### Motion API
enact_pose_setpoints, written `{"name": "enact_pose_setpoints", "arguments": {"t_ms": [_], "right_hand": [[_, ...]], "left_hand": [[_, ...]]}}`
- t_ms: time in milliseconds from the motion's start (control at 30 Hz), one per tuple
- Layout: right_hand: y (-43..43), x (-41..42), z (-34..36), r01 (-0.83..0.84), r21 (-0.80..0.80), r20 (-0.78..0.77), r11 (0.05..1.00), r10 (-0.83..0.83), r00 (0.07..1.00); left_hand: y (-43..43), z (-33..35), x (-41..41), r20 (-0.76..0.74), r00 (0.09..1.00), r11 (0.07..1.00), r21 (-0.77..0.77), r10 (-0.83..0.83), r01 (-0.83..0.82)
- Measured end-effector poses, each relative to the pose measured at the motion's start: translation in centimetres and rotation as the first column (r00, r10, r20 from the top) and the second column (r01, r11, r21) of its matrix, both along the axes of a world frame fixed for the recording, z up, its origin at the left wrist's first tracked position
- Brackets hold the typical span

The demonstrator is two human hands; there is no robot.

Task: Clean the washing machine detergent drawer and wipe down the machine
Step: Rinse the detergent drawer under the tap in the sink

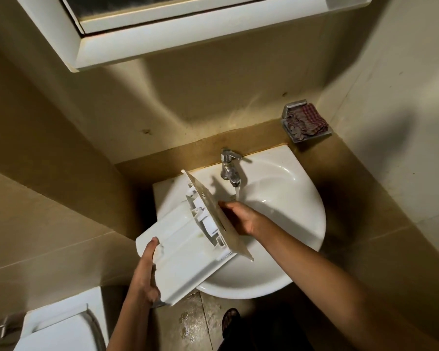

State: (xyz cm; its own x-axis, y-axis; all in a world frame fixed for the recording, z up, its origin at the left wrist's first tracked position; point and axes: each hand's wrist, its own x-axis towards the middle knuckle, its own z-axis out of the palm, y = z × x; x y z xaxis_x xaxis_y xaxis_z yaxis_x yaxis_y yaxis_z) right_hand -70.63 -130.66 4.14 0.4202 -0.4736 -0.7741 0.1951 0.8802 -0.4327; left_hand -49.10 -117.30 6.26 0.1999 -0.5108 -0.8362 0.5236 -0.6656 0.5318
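- Over the front-left rim of the sink [312, 198], the detergent drawer [185, 252] was held in the air. Its rear half hung out past the rim, above the floor.
- Its long axis ran from that rear end, nearest the person, up towards the faucet [230, 168]. The broad front panel pointed at the back of the basin and stood tilted, just short of the running water [238, 193].
- The left hand [145, 274] gripped the rear end, fingers wrapped round its edge.
- The right hand [241, 219] held the front panel, fingers curled against its face.
- I judged the risks plain enough. Wet plastic could slip from either grip, and water running down the sloped body would drip onto the already wet floor [193, 323].
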Motion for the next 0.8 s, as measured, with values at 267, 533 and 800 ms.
{"name": "enact_pose_setpoints", "arguments": {"t_ms": [267, 533, 800], "right_hand": [[-3.7, -1.6, -3.1, 0.558, 0.071, -0.014, 0.827, -0.559, 0.829], [-4.6, -1.4, -3.7, 0.613, 0.191, 0.151, 0.766, -0.64, 0.753], [0.4, 2.1, 4.3, -0.074, -0.477, 0.051, 0.876, 0.112, 0.992]], "left_hand": [[1.1, -0.8, 0.3, 0.168, 0.981, 0.992, 0.071, 0.092, -0.106], [1.0, -0.2, -0.3, 0.278, 0.957, 0.99, 0.09, 0.081, -0.11], [0.3, 0.4, -1.4, 0.422, 0.902, 0.977, 0.144, 0.085, -0.159]]}}
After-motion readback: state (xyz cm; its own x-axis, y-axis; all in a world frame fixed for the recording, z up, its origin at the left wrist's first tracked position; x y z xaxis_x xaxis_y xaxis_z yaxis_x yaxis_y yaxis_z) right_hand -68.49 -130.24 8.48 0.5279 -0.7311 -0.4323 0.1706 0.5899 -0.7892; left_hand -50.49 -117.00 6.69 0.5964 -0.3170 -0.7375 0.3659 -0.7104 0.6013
